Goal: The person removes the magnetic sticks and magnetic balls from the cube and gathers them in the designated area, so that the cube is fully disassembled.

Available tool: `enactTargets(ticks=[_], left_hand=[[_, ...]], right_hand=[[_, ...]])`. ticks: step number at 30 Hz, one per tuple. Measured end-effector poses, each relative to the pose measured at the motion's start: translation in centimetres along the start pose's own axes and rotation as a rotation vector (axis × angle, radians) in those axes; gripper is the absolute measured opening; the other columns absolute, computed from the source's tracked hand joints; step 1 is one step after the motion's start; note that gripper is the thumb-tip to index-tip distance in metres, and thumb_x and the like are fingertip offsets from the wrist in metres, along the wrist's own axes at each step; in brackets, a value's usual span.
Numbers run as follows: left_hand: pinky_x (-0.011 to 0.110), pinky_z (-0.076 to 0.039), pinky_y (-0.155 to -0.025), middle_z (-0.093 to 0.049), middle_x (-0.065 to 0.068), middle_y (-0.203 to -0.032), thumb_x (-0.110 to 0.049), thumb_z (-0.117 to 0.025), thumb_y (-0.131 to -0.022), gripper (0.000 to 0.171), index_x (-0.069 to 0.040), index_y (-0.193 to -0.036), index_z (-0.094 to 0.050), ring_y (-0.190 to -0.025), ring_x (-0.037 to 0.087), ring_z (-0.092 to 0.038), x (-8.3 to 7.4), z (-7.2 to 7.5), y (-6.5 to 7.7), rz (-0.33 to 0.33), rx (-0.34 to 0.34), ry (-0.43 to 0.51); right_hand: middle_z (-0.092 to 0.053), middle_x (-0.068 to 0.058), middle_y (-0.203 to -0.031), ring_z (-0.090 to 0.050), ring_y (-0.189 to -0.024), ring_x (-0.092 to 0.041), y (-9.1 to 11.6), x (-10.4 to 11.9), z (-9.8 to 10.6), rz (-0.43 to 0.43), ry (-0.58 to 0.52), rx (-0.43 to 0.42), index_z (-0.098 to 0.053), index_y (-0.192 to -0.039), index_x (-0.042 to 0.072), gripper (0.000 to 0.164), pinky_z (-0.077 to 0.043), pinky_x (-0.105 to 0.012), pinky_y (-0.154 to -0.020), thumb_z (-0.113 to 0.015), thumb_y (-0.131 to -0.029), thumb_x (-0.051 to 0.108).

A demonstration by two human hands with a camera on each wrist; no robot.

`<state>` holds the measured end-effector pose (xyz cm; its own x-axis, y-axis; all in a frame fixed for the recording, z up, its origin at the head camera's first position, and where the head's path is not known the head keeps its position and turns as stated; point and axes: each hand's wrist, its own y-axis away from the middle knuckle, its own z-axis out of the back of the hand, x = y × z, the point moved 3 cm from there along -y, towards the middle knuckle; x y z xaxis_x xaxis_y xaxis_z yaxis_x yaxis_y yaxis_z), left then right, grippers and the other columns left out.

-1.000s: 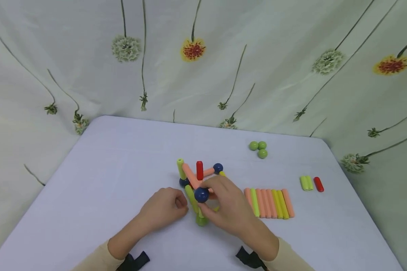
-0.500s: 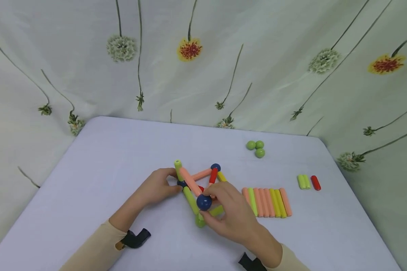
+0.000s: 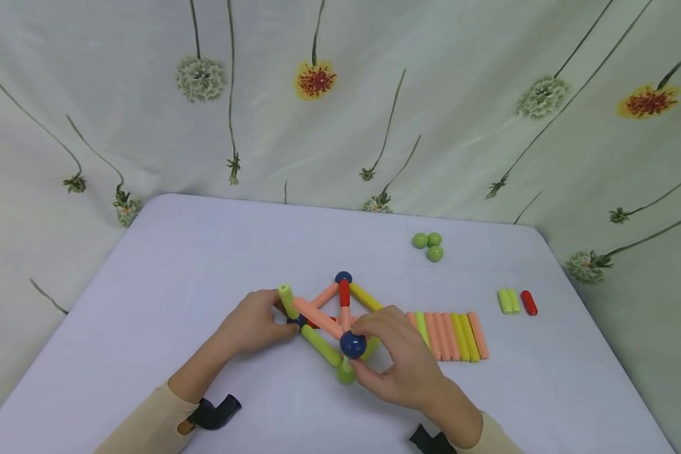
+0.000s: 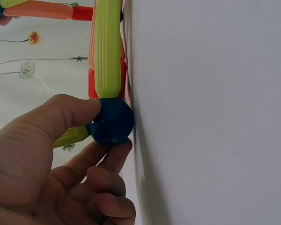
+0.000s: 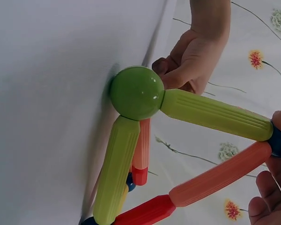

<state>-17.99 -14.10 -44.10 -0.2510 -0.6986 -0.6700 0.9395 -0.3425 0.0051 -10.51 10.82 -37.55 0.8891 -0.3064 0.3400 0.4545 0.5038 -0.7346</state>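
A frame of coloured rods and balls stands mid-table. My left hand [image 3: 255, 321] pinches the dark blue ball [image 4: 112, 121] at its left corner between thumb and fingers. From that ball a yellow-green rod [image 3: 287, 300] sticks up. My right hand [image 3: 403, 359] grips the raised dark blue ball [image 3: 353, 345], and a salmon rod [image 3: 318, 316] slants off it leftward. Below it a green ball [image 5: 137, 93] forms the near corner, joined up to the held ball by a yellow-green rod [image 5: 215, 115]. A third blue ball [image 3: 343, 277] sits at the back. The right hand hides the right corner in the head view.
Right of the frame lies a row of salmon, yellow and yellow-green rods [image 3: 450, 334]. Farther right are two short yellow-green rods [image 3: 505, 301] and a short red rod [image 3: 529, 302]. Three green balls [image 3: 434, 253] sit toward the back edge, before a flower-print cloth [image 3: 329, 139].
My left hand has gone from beside the frame to its left-corner ball. The frame has turned, its back ball shifting left. My right hand keeps the raised blue ball, moving slightly right and nearer.
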Motion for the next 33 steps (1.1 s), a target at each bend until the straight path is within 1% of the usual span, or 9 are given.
enactTargets(ticks=[4, 8, 10, 13, 17, 23, 27, 30, 33], left_hand=[[0.032, -0.043, -0.057, -0.065, -0.004, -0.081, -0.024, -0.082, -0.073, 0.024, -0.015, -0.088, -0.065, -0.062, 0.014, -0.051, -0.2, 0.0, 1.0, 0.043, -0.001, -0.016], [0.031, -0.044, -0.056, -0.065, -0.004, -0.077, -0.025, -0.083, -0.072, 0.023, -0.015, -0.084, -0.066, -0.062, 0.012, -0.053, -0.8, 0.1, 1.9, 0.071, -0.012, -0.048], [0.03, -0.043, -0.055, -0.065, -0.004, -0.075, -0.025, -0.083, -0.072, 0.024, -0.014, -0.084, -0.066, -0.06, 0.012, -0.052, -1.1, 0.2, 2.3, 0.085, -0.02, -0.056], [0.027, -0.036, -0.049, -0.058, -0.005, -0.065, -0.025, -0.083, -0.072, 0.024, -0.013, -0.082, -0.065, -0.054, 0.01, -0.046, -1.5, 0.1, 2.7, 0.084, -0.027, -0.051], [0.026, -0.031, -0.048, -0.048, -0.005, -0.057, -0.024, -0.083, -0.073, 0.025, -0.016, -0.076, -0.06, -0.051, 0.009, -0.04, -1.9, -0.3, 3.1, 0.048, -0.033, -0.035], [0.026, -0.032, -0.049, -0.047, -0.006, -0.057, -0.026, -0.084, -0.072, 0.027, -0.018, -0.074, -0.058, -0.051, 0.008, -0.041, -2.4, -0.9, 3.3, 0.037, -0.04, -0.049], [0.025, -0.029, -0.046, -0.047, -0.007, -0.056, -0.027, -0.084, -0.071, 0.027, -0.019, -0.074, -0.059, -0.049, 0.008, -0.04, -2.5, -1.1, 3.3, 0.049, -0.052, -0.071], [0.025, -0.031, -0.044, -0.049, -0.008, -0.056, -0.027, -0.084, -0.069, 0.026, -0.021, -0.074, -0.059, -0.049, 0.008, -0.041, -2.6, -1.2, 3.4, 0.057, -0.063, -0.082], [0.026, -0.032, -0.043, -0.049, -0.009, -0.055, -0.027, -0.083, -0.069, 0.026, -0.021, -0.072, -0.058, -0.047, 0.008, -0.043, -2.7, -1.2, 3.4, 0.06, -0.073, -0.085]], right_hand=[[-0.066, -0.004, -0.105, -0.058, -0.095, -0.018, 0.3, -0.3, 0.3, 0.034, 0.014, -0.035, -0.062, -0.108, 0.003, 0.029, -0.044, -0.027, -0.085, -0.067, -0.081, 0.012], [-0.067, -0.005, -0.101, -0.059, -0.091, -0.02, 0.7, -0.8, 0.9, 0.024, 0.046, -0.089, -0.065, -0.105, 0.003, 0.025, -0.044, -0.027, -0.085, -0.062, -0.08, 0.007], [-0.067, -0.004, -0.101, -0.058, -0.09, -0.019, 1.1, -1.0, 1.1, 0.001, 0.059, -0.097, -0.066, -0.106, 0.004, 0.028, -0.043, -0.026, -0.084, -0.06, -0.078, 0.007], [-0.065, -0.003, -0.106, -0.056, -0.093, -0.019, 1.5, -1.0, 1.1, -0.03, 0.059, -0.072, -0.064, -0.111, 0.004, 0.035, -0.043, -0.024, -0.083, -0.062, -0.076, 0.011], [-0.062, -0.002, -0.113, -0.054, -0.098, -0.018, 1.4, -0.7, 0.6, -0.061, 0.071, -0.034, -0.061, -0.117, 0.005, 0.043, -0.044, -0.024, -0.083, -0.066, -0.076, 0.017], [-0.057, 0.0, -0.113, -0.051, -0.098, -0.015, 0.3, -0.4, -0.1, -0.138, 0.171, 0.063, -0.062, -0.124, 0.013, 0.05, -0.045, -0.025, -0.079, -0.077, -0.079, 0.029], [-0.057, 0.002, -0.106, -0.051, -0.093, -0.013, -0.3, -0.2, -0.1, -0.149, 0.218, 0.084, -0.065, -0.115, 0.014, 0.042, -0.046, -0.024, -0.076, -0.079, -0.077, 0.023], [-0.06, 0.002, -0.104, -0.055, -0.093, -0.015, -0.4, 0.0, 0.4, -0.137, 0.223, 0.038, -0.065, -0.106, 0.011, 0.035, -0.048, -0.027, -0.08, -0.077, -0.074, 0.018], [-0.06, 0.003, -0.101, -0.056, -0.091, -0.012, 0.0, 0.0, 1.2, -0.153, 0.227, -0.002, -0.063, -0.102, 0.01, 0.032, -0.049, -0.025, -0.078, -0.073, -0.071, 0.015]])
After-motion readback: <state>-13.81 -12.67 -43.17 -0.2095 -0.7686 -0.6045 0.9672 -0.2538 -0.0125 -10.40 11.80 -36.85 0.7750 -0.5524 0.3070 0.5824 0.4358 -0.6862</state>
